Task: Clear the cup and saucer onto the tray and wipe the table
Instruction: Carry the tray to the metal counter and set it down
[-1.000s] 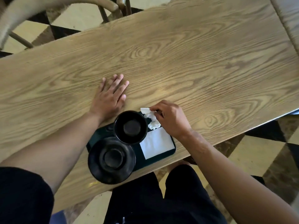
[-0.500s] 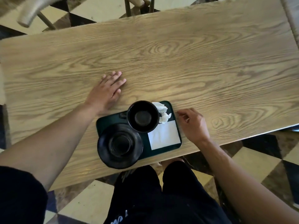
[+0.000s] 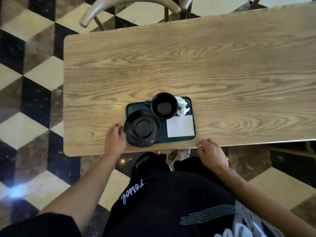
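A dark green tray lies near the front edge of the wooden table. On it stand a black cup, a black saucer overhanging the tray's left side, a crumpled white tissue and a flat white napkin. My left hand rests on the table just left of the saucer, fingers loosely curled and holding nothing. My right hand is at the table's front edge, right of the tray, fingers relaxed and empty.
A curved wooden chair back stands beyond the table's far edge. The floor around is black, cream and brown cube-patterned tile. My legs in black trousers are right against the table's front edge.
Both hands have drawn back toward the front edge: the left from the tabletop beyond the tray to beside the saucer, the right away from the tissue it released. The view has risen and pulled back.
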Demonstrator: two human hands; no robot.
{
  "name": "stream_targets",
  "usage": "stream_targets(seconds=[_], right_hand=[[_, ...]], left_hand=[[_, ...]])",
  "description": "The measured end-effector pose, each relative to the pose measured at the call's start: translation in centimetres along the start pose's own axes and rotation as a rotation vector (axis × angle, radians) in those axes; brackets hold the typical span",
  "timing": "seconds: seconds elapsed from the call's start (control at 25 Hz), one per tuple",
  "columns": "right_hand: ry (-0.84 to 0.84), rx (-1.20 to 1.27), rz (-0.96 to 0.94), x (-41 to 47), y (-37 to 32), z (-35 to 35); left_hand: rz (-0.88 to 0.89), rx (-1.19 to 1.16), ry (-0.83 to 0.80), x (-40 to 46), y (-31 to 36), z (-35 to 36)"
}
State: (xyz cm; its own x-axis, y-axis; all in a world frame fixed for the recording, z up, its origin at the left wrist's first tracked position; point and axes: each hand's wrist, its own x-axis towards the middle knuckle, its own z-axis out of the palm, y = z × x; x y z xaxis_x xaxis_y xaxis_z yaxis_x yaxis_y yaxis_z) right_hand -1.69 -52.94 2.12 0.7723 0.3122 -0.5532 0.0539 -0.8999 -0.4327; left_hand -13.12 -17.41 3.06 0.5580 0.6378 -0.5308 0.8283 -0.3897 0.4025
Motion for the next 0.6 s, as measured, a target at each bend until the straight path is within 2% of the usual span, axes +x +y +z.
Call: stream_targets(seconds=[0.16, 0.24, 0.32, 0.4, 0.52, 0.6], right_hand=[[-0.316, -0.143, -0.026, -1.1, 0.9, -0.1], [-0.413, -0.163, -0.022, -0.6, 0.6, -0.5], [-0.435, -0.167, -0.019, 0.2, -0.2, -0.5], [-0.457, -0.193, -0.003, 1.4, -1.2, -0.8], [-0.395, -0.137, 0.093, 3.2, -1.6, -1.3], [-0.286, 0.105, 0.257, 4.0, -1.5, -1.8]], left_hand=[[-0.031, 0.165, -0.013, -8.5, -1.0, 3.7], [-0.098, 0.16, -0.114, -9.3, -1.1, 4.4], [-0.094, 0.263, -0.37, -8.6, -1.1, 4.1], [-0.106, 0.242, -0.512, -7.1, -1.3, 3.4], [-0.123, 0.077, -0.458, -4.6, -1.8, 2.1], [-0.145, 0.001, -0.348, -2.8, -2.1, 1.1]])
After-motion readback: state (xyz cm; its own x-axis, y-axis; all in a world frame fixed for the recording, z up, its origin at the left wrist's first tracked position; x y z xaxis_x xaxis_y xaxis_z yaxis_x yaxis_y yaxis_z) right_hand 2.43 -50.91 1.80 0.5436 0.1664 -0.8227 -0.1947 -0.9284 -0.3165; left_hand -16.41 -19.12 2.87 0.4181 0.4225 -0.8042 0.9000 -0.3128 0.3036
